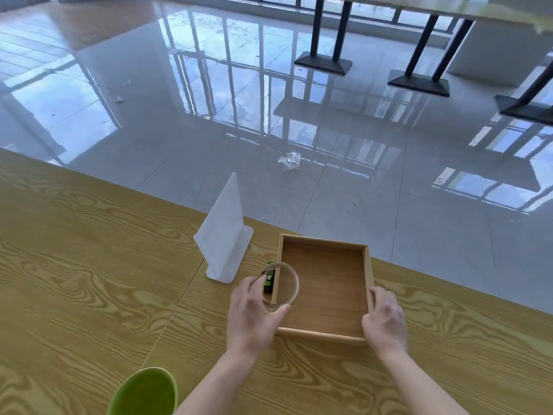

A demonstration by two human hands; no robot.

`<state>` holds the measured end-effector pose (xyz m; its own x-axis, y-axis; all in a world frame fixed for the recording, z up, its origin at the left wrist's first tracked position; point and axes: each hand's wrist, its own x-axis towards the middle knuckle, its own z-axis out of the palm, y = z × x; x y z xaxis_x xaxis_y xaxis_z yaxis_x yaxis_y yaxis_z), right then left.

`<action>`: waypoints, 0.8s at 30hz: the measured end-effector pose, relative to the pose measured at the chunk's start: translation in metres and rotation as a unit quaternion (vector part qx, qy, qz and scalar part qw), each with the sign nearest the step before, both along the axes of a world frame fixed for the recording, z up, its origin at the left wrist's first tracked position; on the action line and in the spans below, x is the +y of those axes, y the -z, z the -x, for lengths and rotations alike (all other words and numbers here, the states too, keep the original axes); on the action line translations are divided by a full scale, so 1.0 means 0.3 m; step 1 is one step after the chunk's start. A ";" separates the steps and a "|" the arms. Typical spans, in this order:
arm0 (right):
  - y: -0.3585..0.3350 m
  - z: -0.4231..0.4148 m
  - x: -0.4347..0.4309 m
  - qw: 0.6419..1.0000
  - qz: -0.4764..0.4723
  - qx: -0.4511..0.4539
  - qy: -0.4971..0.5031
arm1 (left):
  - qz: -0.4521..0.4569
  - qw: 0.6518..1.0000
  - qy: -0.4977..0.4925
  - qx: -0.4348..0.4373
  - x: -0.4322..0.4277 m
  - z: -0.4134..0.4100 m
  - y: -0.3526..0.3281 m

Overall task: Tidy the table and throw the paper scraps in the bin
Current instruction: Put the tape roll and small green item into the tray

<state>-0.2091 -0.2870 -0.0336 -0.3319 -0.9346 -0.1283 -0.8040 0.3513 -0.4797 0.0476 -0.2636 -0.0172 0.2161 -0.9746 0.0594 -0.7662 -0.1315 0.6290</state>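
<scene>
Head view: the tidying step is in hand, gathering loose items into the wooden tray (324, 243) on the worktop (89, 280). The left hand (254, 313) curls its fingers and thumb around a clear glass (282, 286), holding it over the tray's left wall, forearm reaching in from below. The right hand (384, 320) grips the tray's near right corner, seemingly steadying it. The next move probably calls for lowering the glass upright onto the tray floor, clear of the wall. A small green item (268, 280) lies just outside that wall. No paper scraps show on the worktop; the green bin (146, 390) sits at the near edge.
</scene>
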 end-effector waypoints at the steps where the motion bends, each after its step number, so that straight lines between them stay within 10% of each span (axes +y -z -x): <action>1: 0.001 -0.004 0.009 1.000 0.000 -0.003 0.000 | 0.006 0.999 0.030 -0.018 -0.026 0.033 -0.010; 15: 0.012 -0.028 0.040 1.000 0.028 0.001 -0.004 | -0.103 0.961 0.173 -0.189 -0.176 0.226 0.041; 24: 0.019 -0.008 0.044 0.998 0.049 0.010 -0.037 | 0.020 1.000 -0.009 0.003 -0.144 0.011 0.003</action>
<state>-0.2068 -0.2738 -0.0393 -0.2640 -0.9641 -0.0283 -0.8357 0.2432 -0.4923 0.0444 -0.3069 -0.0182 0.2334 -0.9675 0.0969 -0.7602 -0.1194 0.6386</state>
